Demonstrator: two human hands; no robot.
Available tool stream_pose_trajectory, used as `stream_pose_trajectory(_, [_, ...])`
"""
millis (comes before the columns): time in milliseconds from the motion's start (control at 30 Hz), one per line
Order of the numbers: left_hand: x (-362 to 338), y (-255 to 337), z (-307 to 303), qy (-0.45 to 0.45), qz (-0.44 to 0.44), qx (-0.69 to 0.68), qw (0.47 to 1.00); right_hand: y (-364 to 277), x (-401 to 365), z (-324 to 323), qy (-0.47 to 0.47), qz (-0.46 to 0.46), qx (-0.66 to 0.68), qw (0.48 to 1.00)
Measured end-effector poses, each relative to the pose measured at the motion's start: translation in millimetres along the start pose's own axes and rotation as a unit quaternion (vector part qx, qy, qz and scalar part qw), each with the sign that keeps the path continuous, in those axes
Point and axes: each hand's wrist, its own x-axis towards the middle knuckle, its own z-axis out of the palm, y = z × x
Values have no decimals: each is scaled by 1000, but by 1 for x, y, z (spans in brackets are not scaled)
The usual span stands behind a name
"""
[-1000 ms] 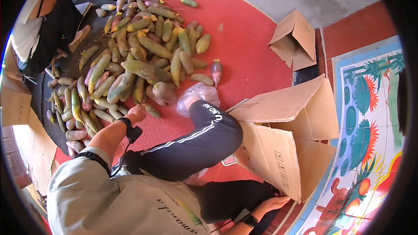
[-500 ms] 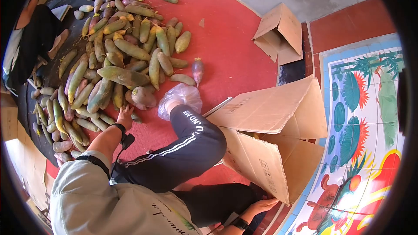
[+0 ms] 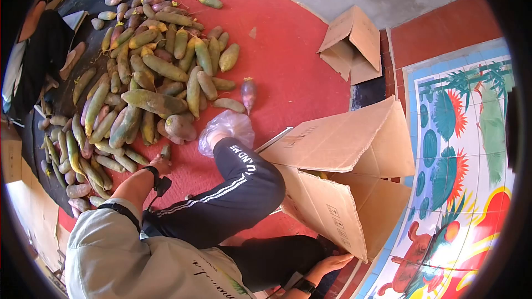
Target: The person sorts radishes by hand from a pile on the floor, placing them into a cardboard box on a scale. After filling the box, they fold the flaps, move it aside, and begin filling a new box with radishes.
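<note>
- The left hand (image 3: 161, 164) reached out to the near edge of the pile of vegetables (image 3: 149, 86); its fingers were at a small green vegetable (image 3: 165, 151); I could not tell if they had closed on it or only touched it.
- The right hand (image 3: 333, 262) lay at the near right, fingers stretched out flat against a flap of the big box (image 3: 330, 210); it held nothing.
- The big box stood open on the right, well apart from the pile; only a little bit of something yellow showed inside, so it looked far from full.
- The pile was large and spread over the red floor (image 3: 288, 72) on the far left; it looked like most of the job was left to do.
- A plastic bag (image 3: 227, 126) covered the person's foot, just beside the pile.
- A small box (image 3: 352, 41) lay open on the far right; nothing showed inside it.
- Another person (image 3: 40, 58) sat at the far left, next to the pile.
</note>
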Motion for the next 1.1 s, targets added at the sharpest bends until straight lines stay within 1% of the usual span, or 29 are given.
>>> stream_pose_trajectory(33, [35, -20, 30, 14, 0, 10, 1000, 1, -1, -2, -4, -16, 1, 1000])
stream_pose_trajectory(67, [55, -31, 45, 28, 1, 22, 999, 0, -2, -2, 0, -14, 1, 1000])
stream_pose_trajectory(100, [41, -24, 27, 29, 2, 27, 999, -4, -2, 0, 0, -17, -3, 1000])
stream_pose_trajectory(133, [5, -4, -13, 14, -22, -53, 998, -8, -4, 2, 0, -19, -7, 1000])
stream_pose_trajectory(167, [-15, 7, -37, -1, -45, -132, 990, -4, -3, 3, 6, -13, -8, 1000])
stream_pose_trajectory(200, [-13, -1, -34, -1, -43, -123, 991, 2, -1, 6, 22, -35, 9, 999])
stream_pose_trajectory(233, [-10, -16, -25, 79, 117, -180, 974, 4, -1, 7, 38, -58, 24, 997])
stream_pose_trajectory(267, [-27, -9, -42, 153, 274, -230, 921, -10, -5, 7, 14, -24, 31, 999])
stream_pose_trajectory(300, [-43, 3, -61, 106, 193, -274, 936, -1, -2, 4, -1, -7, 9, 1000])
stream_pose_trajectory(367, [-115, 56, -142, 29, 15, -355, 934, 16, 0, 7, 7, -29, 56, 998])
stream_pose_trajectory(433, [-110, 51, -148, 150, 174, -384, 894, -10, -6, 6, -24, -9, 36, 999])
stream_pose_trajectory(467, [-115, 55, -158, 165, 168, -418, 878, -6, -6, 9, 1, -29, 51, 998])
stream_pose_trajectory(500, [-139, 74, -183, 180, 161, -451, 859, -1, -5, 14, 25, -51, 66, 996])
stream_pose_trajectory(533, [-151, 86, -200, 230, 219, -431, 844, -8, -7, 15, 24, -44, 79, 996])
stream_pose_trajectory(567, [-162, 98, -215, 278, 277, -410, 823, 0, -5, 16, 26, -33, 96, 994])
stream_pose_trajectory(633, [-187, 126, -247, 358, 328, -313, 816, -10, -7, 14, 19, -38, 80, 996])
stream_pose_trajectory(667, [-205, 144, -261, 354, 332, -309, 818, -10, -7, 14, 18, -47, 72, 996])
stream_pose_trajectory(733, [-239, 182, -288, 306, 356, -355, 808, -2, -5, 16, 33, -75, 46, 996])
stream_pose_trajectory(767, [-247, 198, -299, 340, 403, -297, 796, -6, -7, 14, 9, -64, 45, 997])
stream_pose_trajectory(833, [-266, 233, -319, 326, 449, -266, 788, 5, -3, 15, 27, -116, 15, 993])
stream_pose_trajectory(867, [-268, 247, -329, 331, 474, -224, 785, -6, -6, 9, -21, -50, 35, 998])
stream_pose_trajectory(900, [-269, 259, -338, 337, 496, -180, 780, -6, -7, 8, -20, -50, 36, 998])
stream_pose_trajectory(967, [-273, 287, -350, 381, 524, -124, 751, -7, -6, 9, -29, -41, 46, 998])
stream_pose_trajectory(1000, [-272, 301, -353, 383, 523, -123, 751, -6, -6, 9, -29, -42, 49, 997])
stream_pose_trajectory(1033, [-268, 313, -354, 382, 534, -143, 740, -5, -7, 9, -29, -43, 34, 998])
stream_pose_trajectory(1067, [-264, 320, -354, 380, 545, -164, 729, -5, -7, 8, -29, -43, 19, 998])
stream_pose_trajectory(1100, [-259, 323, -351, 381, 545, -163, 729, -5, -6, 8, -30, -43, 20, 998])
